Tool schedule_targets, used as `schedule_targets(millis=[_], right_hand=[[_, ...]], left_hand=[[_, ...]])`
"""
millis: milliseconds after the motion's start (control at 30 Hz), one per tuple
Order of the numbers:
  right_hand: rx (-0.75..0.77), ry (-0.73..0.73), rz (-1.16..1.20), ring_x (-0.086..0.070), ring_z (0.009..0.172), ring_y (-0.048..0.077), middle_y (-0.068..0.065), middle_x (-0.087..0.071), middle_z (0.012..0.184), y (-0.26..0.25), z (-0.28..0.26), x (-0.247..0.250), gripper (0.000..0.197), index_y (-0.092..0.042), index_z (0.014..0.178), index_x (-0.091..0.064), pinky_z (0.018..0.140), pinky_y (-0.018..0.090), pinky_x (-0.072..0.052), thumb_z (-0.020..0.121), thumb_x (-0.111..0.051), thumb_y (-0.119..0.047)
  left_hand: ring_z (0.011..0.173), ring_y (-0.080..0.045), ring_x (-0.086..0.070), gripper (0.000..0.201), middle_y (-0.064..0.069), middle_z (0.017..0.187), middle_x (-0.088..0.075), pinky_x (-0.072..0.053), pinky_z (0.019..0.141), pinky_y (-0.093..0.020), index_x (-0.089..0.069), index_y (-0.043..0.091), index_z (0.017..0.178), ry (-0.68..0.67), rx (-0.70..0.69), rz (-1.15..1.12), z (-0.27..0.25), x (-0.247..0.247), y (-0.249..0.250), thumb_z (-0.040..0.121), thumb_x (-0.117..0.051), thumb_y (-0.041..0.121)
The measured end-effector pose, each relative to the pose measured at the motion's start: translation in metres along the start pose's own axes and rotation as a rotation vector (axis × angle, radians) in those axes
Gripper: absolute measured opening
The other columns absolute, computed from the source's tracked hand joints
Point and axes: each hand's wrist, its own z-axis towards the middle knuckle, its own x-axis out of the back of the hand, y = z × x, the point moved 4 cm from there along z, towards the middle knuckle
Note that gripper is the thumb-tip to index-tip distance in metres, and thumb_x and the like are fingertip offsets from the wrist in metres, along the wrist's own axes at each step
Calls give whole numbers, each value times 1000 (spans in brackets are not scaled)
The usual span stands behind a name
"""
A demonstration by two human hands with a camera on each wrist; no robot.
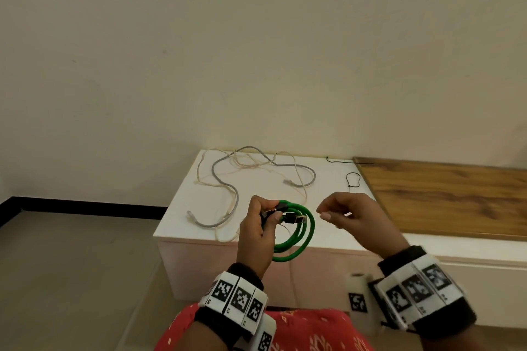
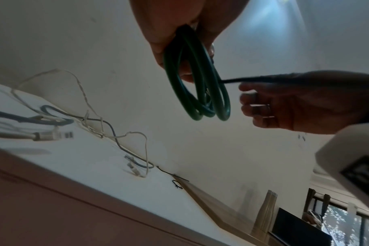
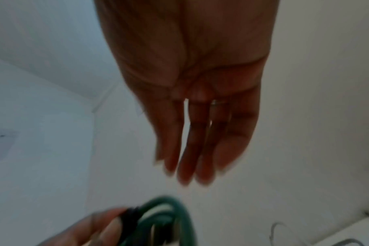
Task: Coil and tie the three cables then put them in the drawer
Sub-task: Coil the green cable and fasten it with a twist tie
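Note:
My left hand [image 1: 271, 212] grips a coiled green cable [image 1: 308, 234] at its black plugs, above the front of the white cabinet [image 1: 185, 208]. From below, the green cable [image 2: 200, 93] hangs in several loops from the left hand [image 2: 171, 33]. A thin black tie [image 2: 253, 80] runs from the coil to my right hand [image 2: 284, 106], which appears to pinch its end. The right hand [image 1: 328, 212] hovers just right of the coil. A grey cable [image 1: 213, 171] and a cream cable [image 1: 198, 174] lie loose and tangled on the cabinet top.
Two more black ties lie at the cabinet's back right, one looped [image 1: 353, 179] and one straight [image 1: 342, 162]. A wooden top [image 1: 442, 194] adjoins the cabinet on the right. A wall stands close behind; floor lies to the left.

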Motion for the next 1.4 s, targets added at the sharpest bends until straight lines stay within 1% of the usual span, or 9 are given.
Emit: schedule_targets(millis=[133,267,400,533,667,900,1033,1233,1400], right_hand=[[-150,-406,-66,-67,84,9,-3,-73,80,22,-6,24,25,-33,72,-69,84,27,-51,78,-69,-9],[-155,-334,-58,-64,83,14,0,-72,83,26,9,37,20,-24,76,-68,74,20,-49,82,-64,-6],[-129,-248,325,-65,89,13,2,-69,95,20,36,1,21,-15,91,-64,75,20,-53,90,-49,-1],[-119,-466,588,-68,78,15,7,-70,93,15,46,-37,27,-8,105,-62,71,25,-57,85,-48,2],[-150,-574,772,-68,76,20,7,-73,84,17,46,-48,30,-9,94,-71,72,29,-56,77,-49,1],[-195,-568,967,-65,55,17,9,-70,69,26,37,-53,33,-11,79,-70,42,20,-51,72,-46,10],[-199,-475,986,-63,49,16,10,-67,61,28,34,-54,26,-11,65,-67,41,21,-50,70,-48,7],[-259,-377,964,-64,53,17,8,-66,62,36,33,-59,9,-2,73,-60,51,24,-55,69,-52,-1],[-292,-305,1046,-59,46,12,3,-62,51,32,32,-57,9,-1,72,-55,50,22,-53,80,-52,-1]], left_hand=[[63,9,-55,30,11,84,-60,-46,62,-10,-47,27,84,23,3,31,6,15,-3,89,-47,-3],[57,4,-56,27,8,89,-62,-46,56,-11,-46,22,83,27,18,-18,11,21,-4,89,-46,-4],[60,-1,-59,23,1,88,-63,-50,56,-17,-47,15,84,-52,27,-88,8,8,-2,89,-46,-7],[64,-12,-65,11,-9,86,-63,-54,56,-23,-46,10,86,-171,43,-205,0,-3,2,87,-49,0],[61,-16,-66,6,-11,82,-64,-55,56,-25,-46,10,84,-207,81,-316,-4,0,6,81,-50,8],[64,-18,-67,15,-14,84,-62,-56,57,-26,-46,9,85,-243,85,-337,-7,-8,10,88,-47,-5],[64,-15,-67,16,-9,83,-63,-57,56,-26,-47,10,85,-219,86,-329,-6,-10,11,88,-48,-6],[69,-15,-66,18,-11,87,-62,-57,57,-26,-46,9,85,-243,92,-289,-5,-8,10,88,-45,-9],[59,-17,-62,7,-9,84,-63,-49,47,-23,-46,10,85,-289,94,-276,-10,-10,11,83,-51,7]])
